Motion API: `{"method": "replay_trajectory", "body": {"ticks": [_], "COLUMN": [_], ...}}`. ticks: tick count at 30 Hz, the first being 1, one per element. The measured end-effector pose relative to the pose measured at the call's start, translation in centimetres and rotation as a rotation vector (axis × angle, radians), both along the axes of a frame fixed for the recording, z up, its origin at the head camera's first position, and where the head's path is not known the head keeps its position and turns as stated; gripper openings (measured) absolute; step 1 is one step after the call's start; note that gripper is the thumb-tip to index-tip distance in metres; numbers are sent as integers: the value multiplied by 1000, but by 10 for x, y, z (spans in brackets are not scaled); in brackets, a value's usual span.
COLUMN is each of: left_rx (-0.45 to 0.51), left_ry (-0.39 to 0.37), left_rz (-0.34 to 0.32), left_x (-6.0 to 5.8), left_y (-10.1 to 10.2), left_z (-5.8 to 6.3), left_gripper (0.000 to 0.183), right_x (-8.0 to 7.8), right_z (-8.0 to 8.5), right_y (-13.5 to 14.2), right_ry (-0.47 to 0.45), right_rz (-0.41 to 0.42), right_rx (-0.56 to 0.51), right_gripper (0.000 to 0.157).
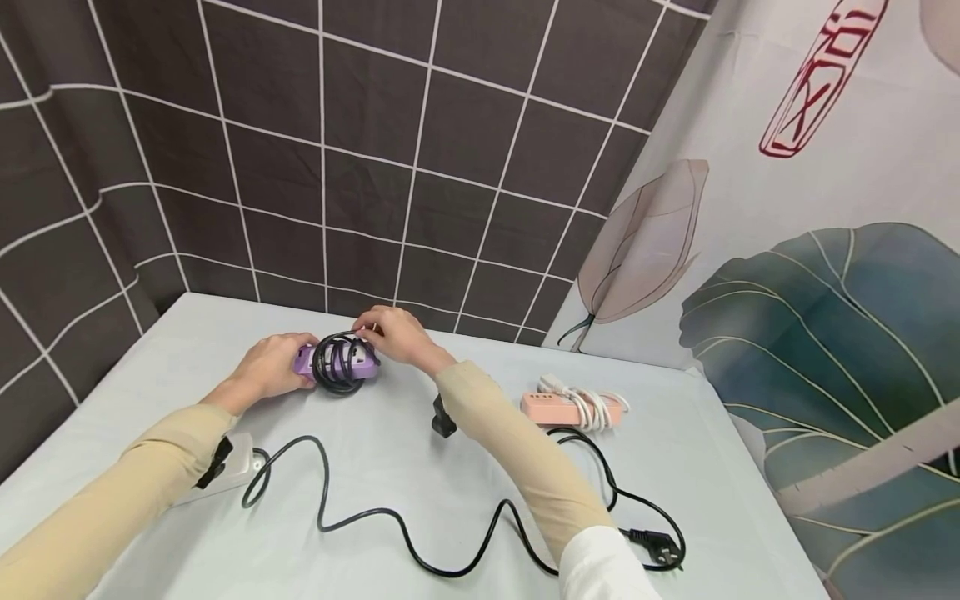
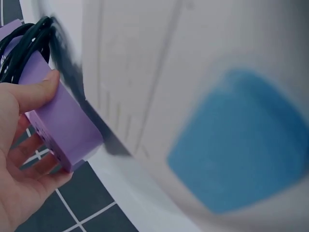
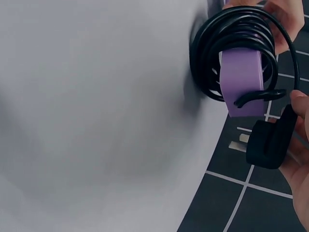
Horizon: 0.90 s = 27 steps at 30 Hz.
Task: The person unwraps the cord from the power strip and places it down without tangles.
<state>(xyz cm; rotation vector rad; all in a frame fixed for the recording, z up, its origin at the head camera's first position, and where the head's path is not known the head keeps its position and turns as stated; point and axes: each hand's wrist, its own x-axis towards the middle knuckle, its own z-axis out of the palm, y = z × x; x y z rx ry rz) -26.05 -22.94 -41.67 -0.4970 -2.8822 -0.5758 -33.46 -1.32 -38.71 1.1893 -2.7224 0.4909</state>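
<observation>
A purple power strip [image 1: 303,362] lies at the far left of the table, with its black cord [image 1: 337,367] wound round its middle in several loops. My left hand [image 1: 272,367] grips the strip's left end, thumb on one side and fingers on the other in the left wrist view. At the strip's right end, my right hand [image 1: 403,335] holds the cord's black plug [image 3: 271,145] between thumb and fingers. That plug's pins show in the right wrist view, just off the strip's end. A stretch of cord runs from the loops to the plug.
A peach power strip [image 1: 551,408] wrapped in white cord [image 1: 596,410] lies to the right. Near my left forearm sits a white power strip [image 1: 238,468]; its long black cord [image 1: 405,533] snakes across the table [image 1: 420,467] to a plug [image 1: 660,547]. Dark checked cloth [image 1: 375,150] hangs behind.
</observation>
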Motion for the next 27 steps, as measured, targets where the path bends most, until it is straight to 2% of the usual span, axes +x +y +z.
{"method": "replay_trajectory", "body": {"ticks": [15,27], "left_rx": [-1,4], "left_ry": [-24,-13], "left_rz": [39,70], "left_x": [5,7], "left_y": [-4,-11], "left_z": [8,10], "left_gripper": [66,66], "right_x": [10,16], "right_z": [9,12], "right_y": [10,20], "right_ry": [8,-6], "right_rz": [89,109], "right_rx": [-32,-22], "right_gripper": [16,16]}}
